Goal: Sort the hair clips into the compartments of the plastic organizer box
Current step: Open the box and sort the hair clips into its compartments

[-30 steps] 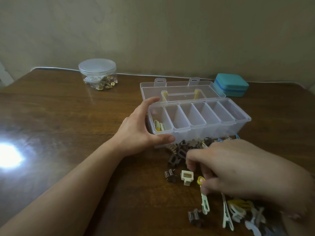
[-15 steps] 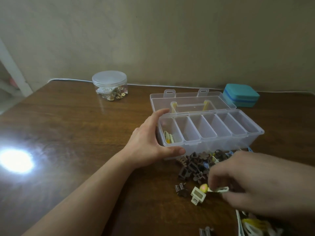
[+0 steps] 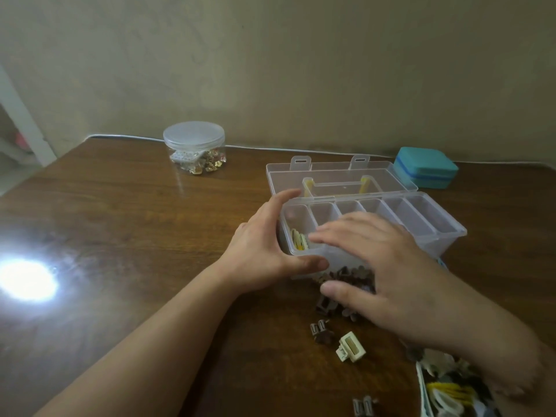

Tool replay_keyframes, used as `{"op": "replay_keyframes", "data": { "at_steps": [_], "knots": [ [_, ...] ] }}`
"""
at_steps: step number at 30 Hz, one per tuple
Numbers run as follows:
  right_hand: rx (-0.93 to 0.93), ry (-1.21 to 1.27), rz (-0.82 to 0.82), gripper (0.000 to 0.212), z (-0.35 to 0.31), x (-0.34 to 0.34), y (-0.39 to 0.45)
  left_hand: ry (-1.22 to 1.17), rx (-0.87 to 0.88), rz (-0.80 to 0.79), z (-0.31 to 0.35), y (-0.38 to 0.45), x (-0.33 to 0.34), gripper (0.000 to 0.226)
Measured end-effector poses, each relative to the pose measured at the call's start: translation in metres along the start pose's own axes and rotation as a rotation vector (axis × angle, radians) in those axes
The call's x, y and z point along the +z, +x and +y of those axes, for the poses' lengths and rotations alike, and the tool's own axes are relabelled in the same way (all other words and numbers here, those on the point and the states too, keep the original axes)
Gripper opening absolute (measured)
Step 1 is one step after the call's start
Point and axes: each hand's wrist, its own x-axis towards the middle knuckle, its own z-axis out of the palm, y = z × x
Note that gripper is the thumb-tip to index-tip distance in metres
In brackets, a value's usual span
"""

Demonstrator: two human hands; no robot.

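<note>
A: Starting with the worktop (image 3: 126,212): what rests on it?

B: An organizer box (image 3: 433,236), lid open. The left hand (image 3: 264,254) clasps its left end, fingers wrapped around the corner.

A: Right hand?

B: The right hand (image 3: 391,266) hovers over the left compartments, fingers spread, nothing visibly held.

A: Clips?

B: Yellow clips (image 3: 299,240) lie in the leftmost compartment; brown clips (image 3: 346,273) are piled against the box front; one cream clip (image 3: 350,347) lies apart.

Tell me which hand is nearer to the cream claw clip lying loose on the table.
Right. The right hand reaches over the organizer box, its heel just above and right of the cream claw clip. The left hand holds the box's left end, farther up-left.
</note>
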Motion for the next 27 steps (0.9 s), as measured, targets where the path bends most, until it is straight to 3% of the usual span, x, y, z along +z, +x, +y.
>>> {"op": "replay_keyframes", "data": {
  "at_steps": [6,12,15,24,27],
  "knots": [
    [-0.069,0.096,0.113,0.033,0.004,-0.048,-0.017,-0.010,-0.013,-0.012,-0.001,0.000,-0.002,0.107],
    [-0.193,-0.090,-0.207,0.029,0.007,-0.043,-0.070,-0.023,-0.017,-0.023,0.001,-0.001,-0.004,0.107],
    [-0.239,-0.182,-0.252,0.035,0.011,-0.017,-0.104,-0.027,-0.026,-0.027,0.004,-0.002,-0.005,0.110],
    [-0.282,-0.254,0.007,0.010,0.029,0.011,-0.123,-0.008,-0.086,0.013,0.018,-0.014,-0.007,0.108],
    [-0.253,-0.075,0.122,0.005,0.027,0.009,-0.113,-0.030,-0.106,0.002,0.020,-0.015,-0.010,0.106]
  ]
}}
